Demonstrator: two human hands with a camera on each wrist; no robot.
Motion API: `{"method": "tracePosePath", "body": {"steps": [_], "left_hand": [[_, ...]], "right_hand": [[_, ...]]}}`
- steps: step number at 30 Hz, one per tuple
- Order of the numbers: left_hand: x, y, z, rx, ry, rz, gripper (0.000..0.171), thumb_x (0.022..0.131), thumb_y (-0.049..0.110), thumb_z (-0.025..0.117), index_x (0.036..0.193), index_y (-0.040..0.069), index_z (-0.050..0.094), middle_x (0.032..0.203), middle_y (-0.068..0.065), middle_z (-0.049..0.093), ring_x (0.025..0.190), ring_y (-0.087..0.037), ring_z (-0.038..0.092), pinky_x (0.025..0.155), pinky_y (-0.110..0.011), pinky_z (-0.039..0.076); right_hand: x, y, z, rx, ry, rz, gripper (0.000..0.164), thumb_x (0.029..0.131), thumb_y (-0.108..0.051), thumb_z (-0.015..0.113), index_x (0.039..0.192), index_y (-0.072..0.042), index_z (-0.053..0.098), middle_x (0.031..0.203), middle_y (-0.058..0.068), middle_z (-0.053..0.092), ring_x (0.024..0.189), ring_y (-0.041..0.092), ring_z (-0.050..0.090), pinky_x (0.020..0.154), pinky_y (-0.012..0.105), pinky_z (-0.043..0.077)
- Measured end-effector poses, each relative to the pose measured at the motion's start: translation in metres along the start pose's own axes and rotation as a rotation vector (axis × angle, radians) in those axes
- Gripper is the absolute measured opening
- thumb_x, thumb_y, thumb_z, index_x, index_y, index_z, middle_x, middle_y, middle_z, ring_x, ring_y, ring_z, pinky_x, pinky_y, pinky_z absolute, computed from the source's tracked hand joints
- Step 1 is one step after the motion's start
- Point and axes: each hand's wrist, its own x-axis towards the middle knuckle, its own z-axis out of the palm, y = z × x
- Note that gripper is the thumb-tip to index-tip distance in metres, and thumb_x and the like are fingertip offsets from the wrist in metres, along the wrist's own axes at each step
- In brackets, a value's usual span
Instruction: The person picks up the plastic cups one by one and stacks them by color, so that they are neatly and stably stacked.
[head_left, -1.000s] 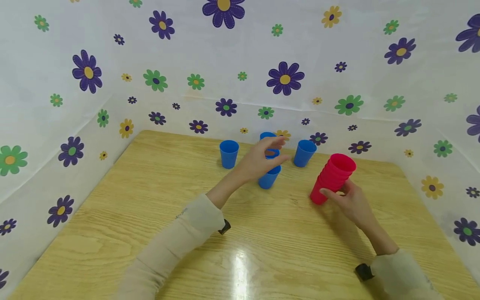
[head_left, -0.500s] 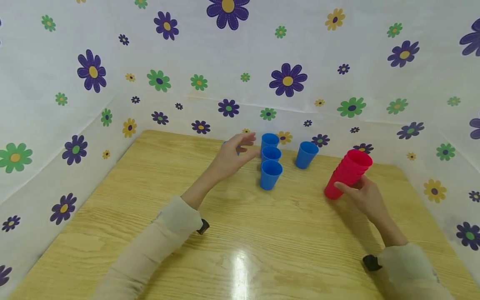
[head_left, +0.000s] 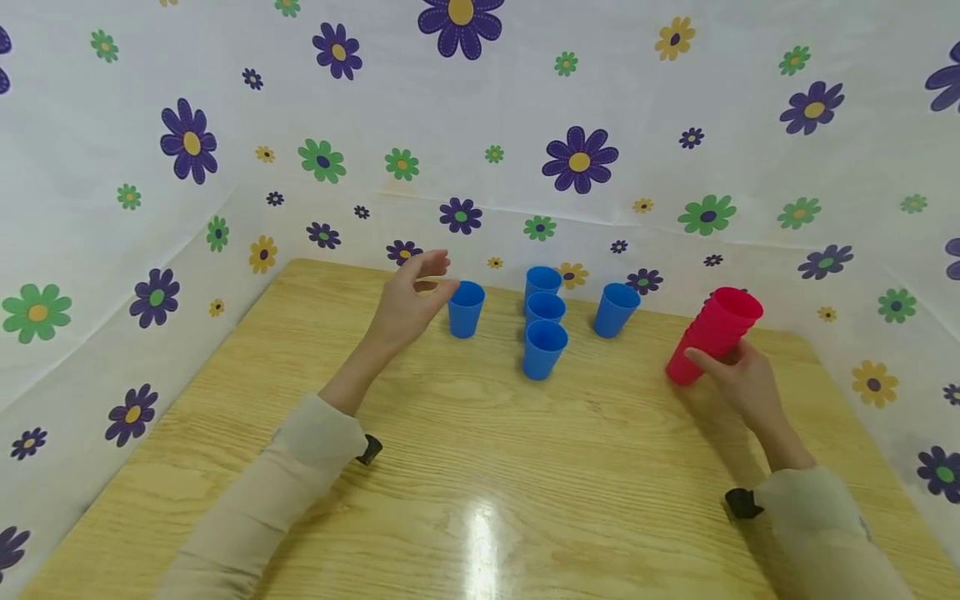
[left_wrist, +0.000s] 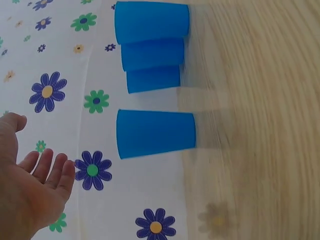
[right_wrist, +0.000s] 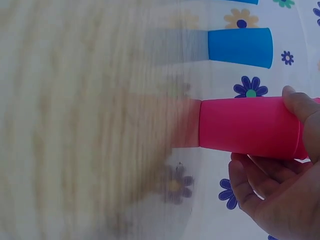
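My right hand (head_left: 742, 382) grips a nested stack of red cups (head_left: 712, 329), thumb on the near side and fingers on the other. In the right wrist view the base of the red stack (right_wrist: 245, 125) meets the tabletop or is very close to it. My left hand (head_left: 408, 304) is empty, its fingers relaxed and parted, just left of an upright blue cup (head_left: 466, 310). The left wrist view shows a gap between the left hand (left_wrist: 35, 192) and the nearest blue cup (left_wrist: 156, 134). Right of that cup, three blue cups (head_left: 543, 350) stand in a front-to-back row.
One more blue cup (head_left: 616, 310) stands between the row and the red stack. The wooden table (head_left: 420, 467) is bounded at the back and sides by white flowered cloth (head_left: 480, 100).
My left hand has moved left from above the row of blue cups, past the left blue cup. My right hand has shifted the red stack to the right and slightly back.
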Motion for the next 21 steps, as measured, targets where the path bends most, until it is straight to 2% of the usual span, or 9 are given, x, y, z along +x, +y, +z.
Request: {"method": "tracePosePath", "body": {"steps": [8, 10, 16, 21], "left_hand": [[-0.001, -0.008, -0.009, 0.048, -0.022, -0.071, 0.053, 0.102, 0.022, 0.068, 0.148, 0.001, 0.051, 0.142, -0.015, 0.059, 0.131, -0.03, 0.054, 0.108, -0.044, 0.048], [-0.001, -0.011, -0.01, 0.061, -0.034, -0.087, 0.055, 0.102, 0.022, 0.068, 0.148, 0.001, 0.049, 0.143, -0.016, 0.057, 0.132, -0.03, 0.054, 0.108, -0.044, 0.047], [0.0, -0.022, -0.008, 0.094, -0.086, -0.142, 0.062, 0.101, 0.026, 0.069, 0.152, 0.0, 0.045, 0.148, -0.016, 0.054, 0.135, -0.029, 0.051, 0.11, -0.044, 0.046], [0.002, -0.03, -0.004, 0.112, -0.127, -0.184, 0.067, 0.1, 0.026, 0.07, 0.155, 0.0, 0.041, 0.154, -0.017, 0.048, 0.138, -0.031, 0.048, 0.112, -0.044, 0.044]], "right_hand": [[0.006, 0.009, -0.005, -0.013, 0.063, 0.039, 0.065, 0.101, -0.043, 0.065, 0.139, 0.007, 0.051, 0.129, 0.025, 0.061, 0.09, 0.0, 0.053, 0.074, 0.011, 0.045], [0.005, 0.009, -0.006, -0.002, 0.07, 0.043, 0.065, 0.101, -0.043, 0.066, 0.139, 0.008, 0.051, 0.124, 0.02, 0.062, 0.088, -0.002, 0.053, 0.074, 0.011, 0.046], [0.006, 0.007, -0.005, 0.05, 0.044, 0.083, 0.072, 0.101, -0.045, 0.064, 0.148, 0.005, 0.043, 0.138, 0.023, 0.056, 0.102, 0.007, 0.053, 0.08, 0.011, 0.045], [0.006, 0.007, -0.002, 0.064, 0.028, 0.115, 0.077, 0.1, -0.049, 0.064, 0.151, 0.003, 0.038, 0.145, 0.023, 0.051, 0.112, 0.015, 0.052, 0.089, 0.021, 0.048]]}}
